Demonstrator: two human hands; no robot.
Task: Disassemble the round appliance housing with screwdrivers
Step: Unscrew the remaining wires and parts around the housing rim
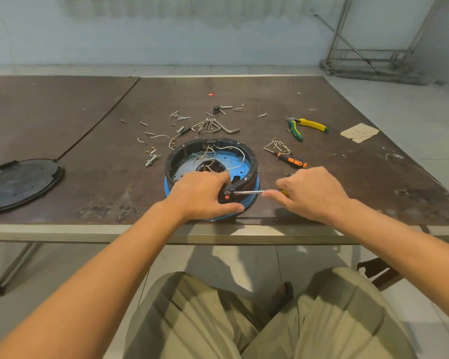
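Head view.
- Round housing sits at near edge of table, centre. Black ring over blue base, white wires loose inside.
- Left hand grips near rim: fingers curled over ring, thumb on outer wall.
- Right hand closed round screwdriver. Shaft level, pointing left, tip at small black block with orange button on near rim.
- Judged step: freeing that block or a fastener beside it. Tip seating too small to confirm.
- Next move calls for housing held steady, tip seated, no slip toward left thumb.
- Far side: loose screws, hex keys.
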